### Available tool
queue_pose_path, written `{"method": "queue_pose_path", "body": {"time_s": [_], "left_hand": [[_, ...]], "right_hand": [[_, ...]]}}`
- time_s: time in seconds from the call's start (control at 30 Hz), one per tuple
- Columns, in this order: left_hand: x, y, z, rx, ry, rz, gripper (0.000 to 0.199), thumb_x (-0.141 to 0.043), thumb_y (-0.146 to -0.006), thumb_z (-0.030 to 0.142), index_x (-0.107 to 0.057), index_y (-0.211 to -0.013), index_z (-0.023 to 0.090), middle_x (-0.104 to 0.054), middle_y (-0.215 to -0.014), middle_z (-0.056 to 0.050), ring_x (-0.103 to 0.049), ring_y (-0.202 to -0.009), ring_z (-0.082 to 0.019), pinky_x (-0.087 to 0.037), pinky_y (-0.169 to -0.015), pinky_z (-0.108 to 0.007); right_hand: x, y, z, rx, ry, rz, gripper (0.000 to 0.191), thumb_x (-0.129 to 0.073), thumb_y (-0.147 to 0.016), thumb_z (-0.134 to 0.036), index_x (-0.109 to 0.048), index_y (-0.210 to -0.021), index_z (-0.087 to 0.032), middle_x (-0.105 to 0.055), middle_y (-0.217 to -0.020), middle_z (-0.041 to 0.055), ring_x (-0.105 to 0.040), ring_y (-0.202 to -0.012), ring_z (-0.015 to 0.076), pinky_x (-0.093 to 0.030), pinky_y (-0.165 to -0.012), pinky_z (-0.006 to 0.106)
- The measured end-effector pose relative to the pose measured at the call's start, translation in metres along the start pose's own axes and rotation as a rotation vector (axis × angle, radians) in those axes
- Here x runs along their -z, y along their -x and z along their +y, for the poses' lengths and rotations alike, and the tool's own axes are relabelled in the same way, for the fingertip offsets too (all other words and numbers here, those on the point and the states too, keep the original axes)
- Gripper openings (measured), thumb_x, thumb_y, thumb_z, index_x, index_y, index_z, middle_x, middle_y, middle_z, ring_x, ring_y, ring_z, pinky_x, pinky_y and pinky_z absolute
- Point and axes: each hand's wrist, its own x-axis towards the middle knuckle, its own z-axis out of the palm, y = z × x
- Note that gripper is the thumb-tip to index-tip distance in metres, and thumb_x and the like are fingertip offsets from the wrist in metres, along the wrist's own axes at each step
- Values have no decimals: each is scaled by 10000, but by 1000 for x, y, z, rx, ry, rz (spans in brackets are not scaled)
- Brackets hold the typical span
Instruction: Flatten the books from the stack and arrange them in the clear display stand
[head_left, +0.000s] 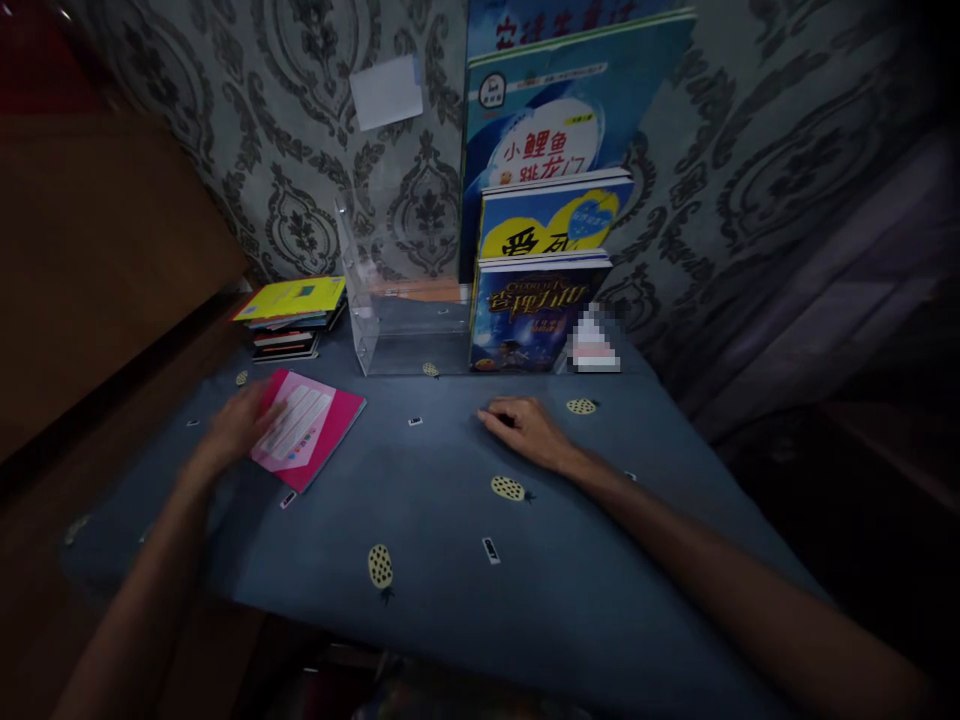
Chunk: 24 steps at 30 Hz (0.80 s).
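On the left of the cloth, a pink book with a pale panel of text lies flat and at an angle. My left hand, somewhat blurred, is at its left edge with the fingers stretched over the cover; whether they touch it I cannot tell. My right hand rests on the cloth right of centre, fingers loosely curled in, with nothing seen in them. Just behind it a dark blue book stands upright in front of a yellow and blue book and taller blue-green books, in a clear acrylic rack.
A stack of books with a yellow one on top lies at the back left. The blue-grey cloth carries pineapple prints. Patterned wallpaper with a white paper stands behind. A brown wooden panel borders the left.
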Motion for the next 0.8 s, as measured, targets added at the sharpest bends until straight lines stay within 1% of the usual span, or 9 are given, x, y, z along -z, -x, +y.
{"method": "queue_pose_path", "body": {"time_s": [0.03, 0.1, 0.13, 0.23, 0.33, 0.43, 0.6, 0.7, 0.8], "left_hand": [[-6, -10, 4, 114, -49, 31, 684, -337, -976, 533, -418, -1501, 102, -416, -1561, -213, -491, -1357, -412, -441, -1061, -572], [-20, -22, 9, 203, -79, 18, 670, -285, -995, 518, -410, -1501, 98, -425, -1540, -247, -494, -1339, -437, -428, -1039, -627], [-26, -25, 10, 207, -89, 17, 658, -265, -1002, 513, -419, -1497, 108, -449, -1519, -250, -503, -1326, -440, -427, -1031, -634], [-37, -25, 7, 147, -118, 40, 626, -250, -1012, 485, -450, -1480, 121, -508, -1464, -244, -522, -1300, -435, -440, -1015, -619], [-40, -22, 1, 107, -139, 47, 613, -280, -1008, 467, -457, -1484, 125, -511, -1469, -233, -533, -1290, -432, -451, -1004, -609], [-43, -19, 1, 75, -148, 58, 614, -286, -1005, 467, -460, -1490, 133, -502, -1485, -223, -540, -1292, -418, -449, -1016, -596], [-53, -11, 15, -105, -127, 82, 624, -246, -1009, 467, -453, -1493, 130, -487, -1514, -191, -489, -1375, -348, -419, -1093, -530], [-58, -2, 30, -238, -97, 86, 608, -272, -1007, 457, -456, -1489, 135, -472, -1534, -176, -453, -1414, -323, -393, -1128, -515], [-62, 8, 51, -355, -67, 85, 574, -312, -1009, 445, -456, -1491, 167, -463, -1549, -152, -437, -1431, -312, -384, -1140, -519]], "right_hand": [[0, 0, 0, 0, -1, 4, 422, -434, -946, -396, -332, -574, -226, -429, -596, -24, -416, -543, 123, -278, -575, 291], [0, 0, 0, 6, -7, 4, 418, -435, -946, -389, -343, -574, -224, -434, -598, -24, -423, -549, 123, -279, -578, 290], [0, 0, 0, 10, -11, 2, 416, -437, -947, -387, -349, -575, -222, -439, -600, -24, -425, -551, 123, -280, -581, 289], [1, 0, 0, 16, -17, -3, 412, -442, -948, -379, -358, -577, -220, -453, -607, -23, -421, -552, 119, -282, -585, 287], [2, 1, 0, 12, -8, -9, 411, -444, -948, -374, -365, -576, -218, -463, -610, -20, -426, -558, 120, -285, -589, 287], [1, 1, 1, 7, -3, -4, 413, -442, -953, -388, -370, -583, -218, -454, -604, -20, -437, -563, 124, -281, -590, 288], [0, 1, 2, 18, -14, 3, 417, -439, -951, -398, -354, -584, -218, -464, -619, -16, -433, -565, 121, -280, -590, 287], [-1, 0, 3, 18, -15, 2, 419, -443, -950, -396, -352, -582, -218, -469, -616, -17, -429, -561, 118, -279, -588, 286], [-1, 0, 4, 26, -10, 4, 416, -441, -952, -394, -360, -585, -217, -461, -612, -19, -438, -569, 120, -278, -590, 284]]}}
